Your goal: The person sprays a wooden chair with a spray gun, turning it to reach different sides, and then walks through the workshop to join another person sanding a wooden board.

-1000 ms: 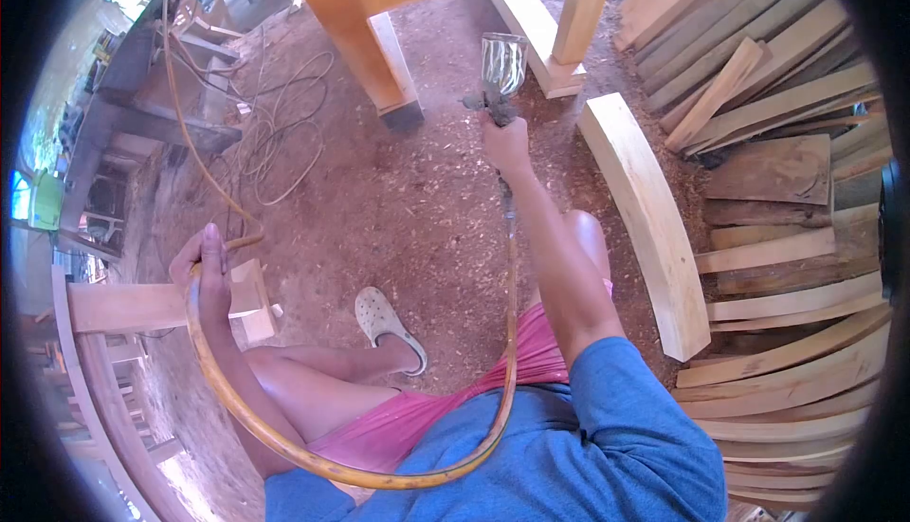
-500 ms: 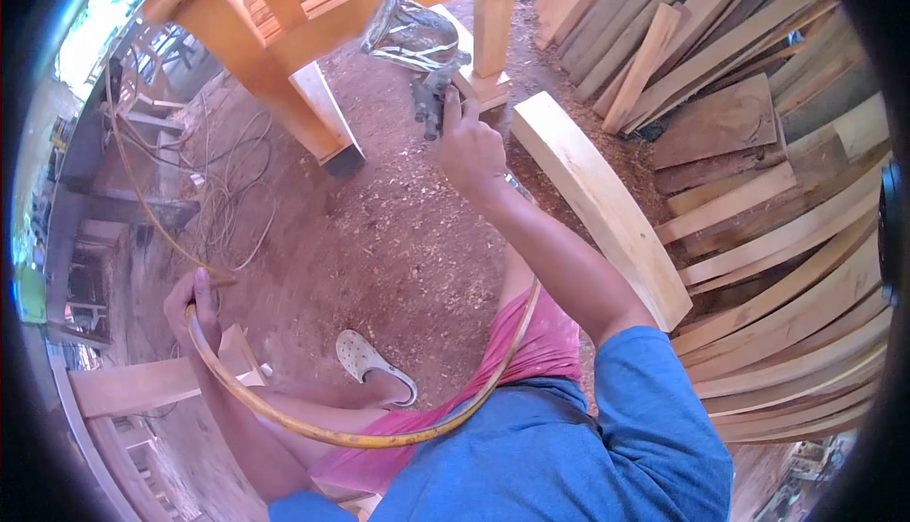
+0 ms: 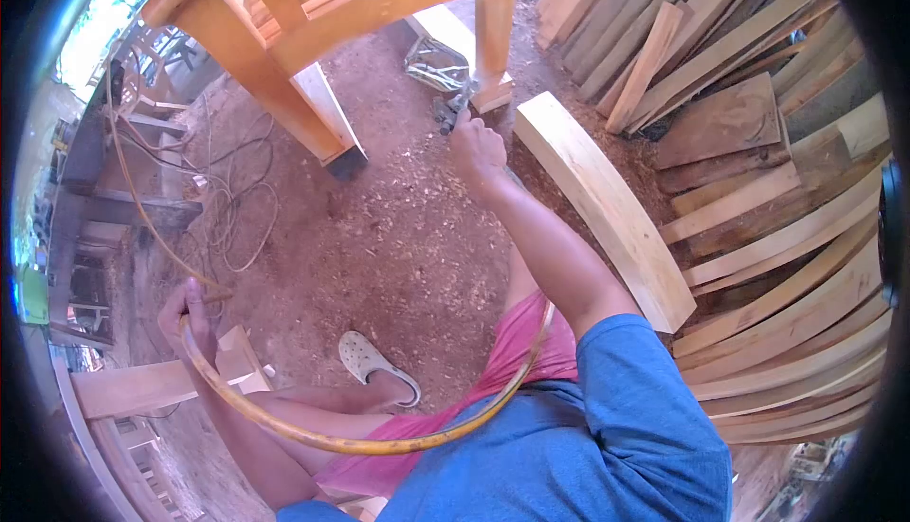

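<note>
My right hand (image 3: 479, 154) is closed round a spray gun (image 3: 453, 109), held out near the foot of a varnished wooden bench frame (image 3: 379, 12). The gun's cup (image 3: 437, 65) looks clear and wrinkled, like plastic wrap, and overlaps a pale board beneath the frame in this view. A yellow hose (image 3: 379, 445) loops across my lap. My left hand (image 3: 187, 313) grips that hose at the left, thumb up, and a thinner stretch of it runs on toward the back left.
A thick curved timber (image 3: 607, 214) stands just right of my right forearm. Stacked boards (image 3: 787, 323) fill the right side. Coiled hoses (image 3: 232, 195) lie on the dirt floor (image 3: 379, 228) among wood shavings. A wooden piece (image 3: 161, 382) stands at lower left.
My right hand and the spray gun have moved slightly down and right, and the cup has swung lower toward the frame's leg. My left hand still grips the hose, barely shifted.
</note>
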{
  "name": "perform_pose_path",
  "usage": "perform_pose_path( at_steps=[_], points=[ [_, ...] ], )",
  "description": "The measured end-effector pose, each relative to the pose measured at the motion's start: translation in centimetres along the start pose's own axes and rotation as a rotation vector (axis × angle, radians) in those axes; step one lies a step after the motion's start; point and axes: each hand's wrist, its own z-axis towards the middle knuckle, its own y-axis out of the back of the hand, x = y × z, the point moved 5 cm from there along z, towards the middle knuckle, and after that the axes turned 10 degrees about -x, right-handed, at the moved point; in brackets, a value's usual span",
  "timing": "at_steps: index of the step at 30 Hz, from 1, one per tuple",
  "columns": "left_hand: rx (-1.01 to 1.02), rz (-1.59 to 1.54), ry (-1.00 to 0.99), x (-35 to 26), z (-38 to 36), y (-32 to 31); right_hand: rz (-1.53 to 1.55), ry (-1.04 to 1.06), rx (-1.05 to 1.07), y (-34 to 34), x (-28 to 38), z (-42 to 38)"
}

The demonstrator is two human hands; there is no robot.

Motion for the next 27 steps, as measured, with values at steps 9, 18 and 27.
perform_pose_path(
  at_steps=[9,18,27],
  points=[
    [0.018,0.020,0.001,0.8,0.4,-1.0,0.020,0.062,-0.034,3.3,-0.5,0.8],
    [0.010,-0.032,0.056,0.9,0.7,-1.4,-0.004,0.121,-0.266,11.3,2.0,1.3],
    [-0.076,-0.038,-0.056,1.0,0.6,-0.1,0.628,-0.119,-0.713,11.4,-2.0,-2.5]
  ],
)
